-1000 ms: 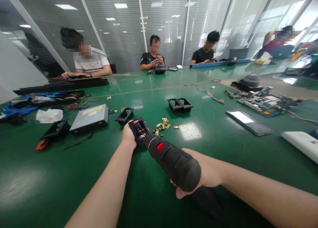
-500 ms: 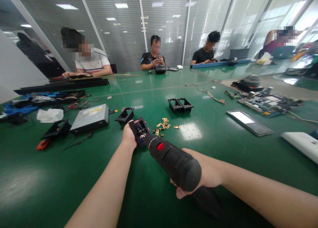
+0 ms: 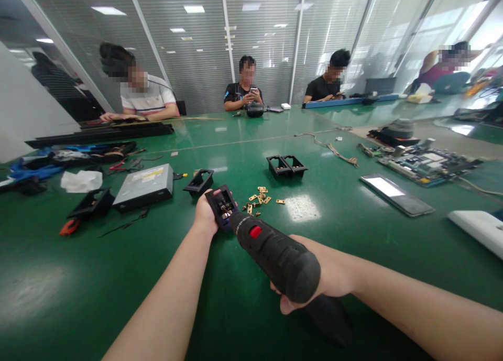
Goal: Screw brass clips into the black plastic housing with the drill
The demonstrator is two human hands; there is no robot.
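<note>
Clasping a hollow, metal-flecked black housing (image 3: 217,206) in left grip (image 3: 205,214), red-switched black drill (image 3: 279,259) in right grip (image 3: 328,271).

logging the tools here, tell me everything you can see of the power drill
The power drill looks like matte black plastic or rubber, with a rounded rear, a red switch on top and pale markings around its front collar. The right hand grips it, its nose pointing forward and left at a black housing. Its lower end is dark and blurred; the bit's contact and whether it is running can't be told.
</note>
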